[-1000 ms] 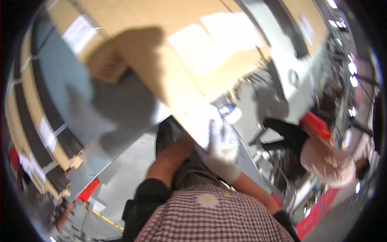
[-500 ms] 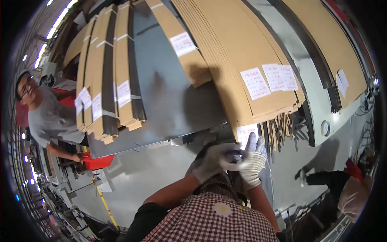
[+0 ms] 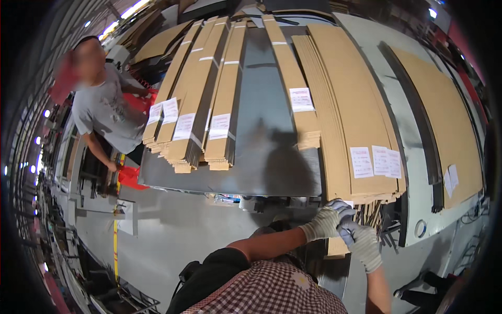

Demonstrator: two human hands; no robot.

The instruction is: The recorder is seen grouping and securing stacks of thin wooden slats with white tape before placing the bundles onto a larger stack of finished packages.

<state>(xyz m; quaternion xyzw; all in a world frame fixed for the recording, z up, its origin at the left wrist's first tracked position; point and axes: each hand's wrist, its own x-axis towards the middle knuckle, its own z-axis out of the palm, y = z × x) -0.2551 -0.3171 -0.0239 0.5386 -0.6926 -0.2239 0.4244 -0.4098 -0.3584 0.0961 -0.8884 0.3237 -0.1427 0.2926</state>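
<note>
My left hand [image 3: 325,222] and my right hand [image 3: 362,242], both in striped white and grey gloves, meet over the near end of a brown cardboard strip [image 3: 335,247]. The fingers of both hands are bent and pressed together; what they hold between them is hidden. A corner of a white label [image 3: 348,202] shows just beyond my fingertips. Above my hands lies a stack of wide cardboard boards [image 3: 361,125], with several printed white labels [image 3: 361,162] near its front edge.
Bundled cardboard strips [image 3: 196,112] with white bands lie on the dark table [image 3: 261,89] to the left. Thin strips [image 3: 372,215] hang below the stack. A white machine table [image 3: 418,220] stands right. A co-worker [image 3: 104,104] is at the left beside a red container [image 3: 132,178].
My view has swung left. My hands, earlier apart with a ring-shaped roll in the left, are now together at the strip's end and mostly cover its label. The roll no longer shows.
</note>
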